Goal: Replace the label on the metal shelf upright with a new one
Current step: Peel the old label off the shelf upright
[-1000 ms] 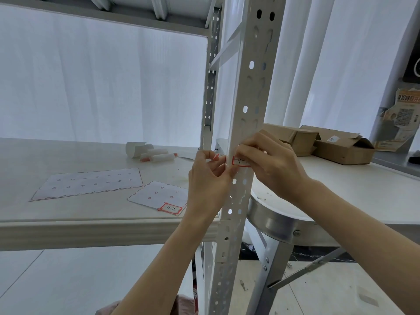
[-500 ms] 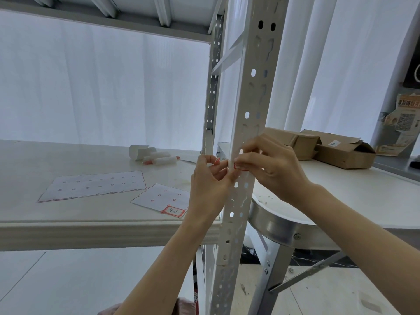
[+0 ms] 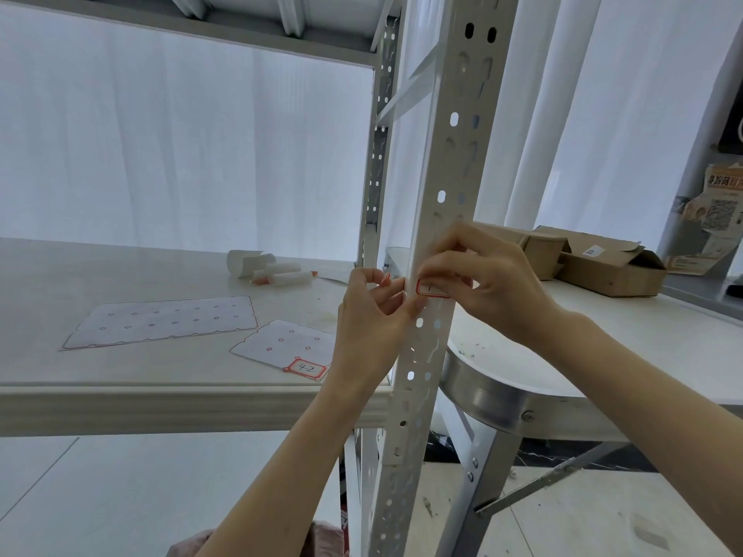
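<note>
Pinching label (image 3: 431, 289) on upright (image 3: 454, 154), right hand (image 3: 494, 283) fingers hiding half, left hand (image 3: 370, 323) seemingly too, sticker sheet (image 3: 281, 343) behind.

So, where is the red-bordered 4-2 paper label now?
In the head view, the red-bordered 4-2 paper label lies on the pale shelf board, at the small white sticker sheet's near corner, just left of the left hand.

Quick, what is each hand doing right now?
Left hand: fingers curled at the upright's edge; cannot tell if it grips anything.
Right hand: pinches the label on the upright.
</note>
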